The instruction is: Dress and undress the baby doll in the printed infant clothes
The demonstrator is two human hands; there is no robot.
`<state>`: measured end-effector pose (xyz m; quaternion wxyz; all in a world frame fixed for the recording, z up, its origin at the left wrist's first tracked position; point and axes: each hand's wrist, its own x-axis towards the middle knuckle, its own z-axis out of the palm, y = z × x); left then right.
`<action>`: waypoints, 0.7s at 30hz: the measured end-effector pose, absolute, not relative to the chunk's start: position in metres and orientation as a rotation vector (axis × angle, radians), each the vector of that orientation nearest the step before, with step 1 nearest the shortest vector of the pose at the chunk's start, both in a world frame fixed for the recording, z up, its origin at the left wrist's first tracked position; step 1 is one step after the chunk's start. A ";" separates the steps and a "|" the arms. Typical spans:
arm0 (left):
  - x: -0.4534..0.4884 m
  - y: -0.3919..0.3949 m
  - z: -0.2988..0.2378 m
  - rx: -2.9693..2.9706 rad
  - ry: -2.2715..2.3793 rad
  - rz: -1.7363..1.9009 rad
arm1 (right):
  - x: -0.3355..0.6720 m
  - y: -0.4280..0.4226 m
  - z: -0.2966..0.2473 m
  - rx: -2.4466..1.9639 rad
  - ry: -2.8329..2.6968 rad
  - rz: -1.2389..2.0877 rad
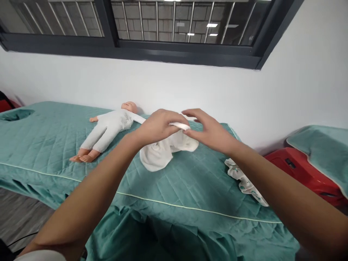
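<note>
My left hand (157, 127) is closed around the top of a white cloth (163, 152) and holds it up above the green quilted bed (54, 145). My right hand (209, 132) pinches the same cloth's edge from the right, its other fingers spread. The cloth hangs down in a bunch and touches the bed cover. A baby doll (108, 128) in a white suit lies on its back to the left of my hands, with its head toward the wall.
A patterned white garment (244, 181) lies on the bed under my right forearm. A red object (301, 170) stands to the right, beside a second green-covered surface (320, 148). The white wall and a dark-framed window (174, 47) are behind the bed.
</note>
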<state>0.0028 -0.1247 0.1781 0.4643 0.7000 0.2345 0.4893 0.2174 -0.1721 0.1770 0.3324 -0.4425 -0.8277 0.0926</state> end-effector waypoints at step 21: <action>-0.035 -0.112 0.129 2.121 1.408 1.413 | 0.288 -0.192 0.163 -1.710 -1.758 0.044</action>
